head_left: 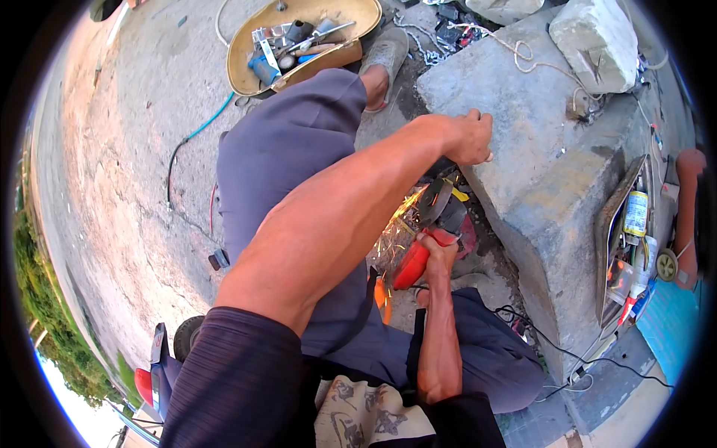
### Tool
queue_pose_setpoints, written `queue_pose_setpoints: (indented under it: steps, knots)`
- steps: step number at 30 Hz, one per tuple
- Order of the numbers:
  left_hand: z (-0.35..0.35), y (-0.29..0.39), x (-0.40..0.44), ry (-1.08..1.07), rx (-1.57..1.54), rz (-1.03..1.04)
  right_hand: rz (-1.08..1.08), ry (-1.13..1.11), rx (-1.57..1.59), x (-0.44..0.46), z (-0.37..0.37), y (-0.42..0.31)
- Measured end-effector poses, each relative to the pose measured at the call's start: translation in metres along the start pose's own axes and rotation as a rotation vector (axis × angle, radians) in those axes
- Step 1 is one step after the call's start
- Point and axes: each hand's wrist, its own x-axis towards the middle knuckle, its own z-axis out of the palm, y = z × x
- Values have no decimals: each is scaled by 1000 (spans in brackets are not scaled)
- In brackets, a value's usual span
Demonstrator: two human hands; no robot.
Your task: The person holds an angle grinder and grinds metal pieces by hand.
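Note:
My right hand (441,252) is wrapped round the red body of an angle grinder (412,266), low between my legs. The grinder's dark disc (434,200) points away from me, and orange sparks (397,225) spray from it to the left. My left arm stretches across my left leg, with the left hand (470,137) beside the edge of a concrete block (515,160). Its fingers are curled closed; what they hold, if anything, is hidden. Dark parts and a small yellow piece (460,195) lie below that hand, partly covered by it.
A tan tool case (246,45) holding several tools lies by my left foot (387,61). On the right, an open tray (609,224) with a spray can (635,213) leans by the block. A black cable (556,347) runs to the right, near a blue sheet (671,313).

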Motion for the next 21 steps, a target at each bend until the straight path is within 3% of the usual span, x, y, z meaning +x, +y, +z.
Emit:
queue_pose_setpoints:
  steps: [21]
  knots:
    - [-4,6,-4,-12,-3,-38,-16,12,-25,1,1,0]
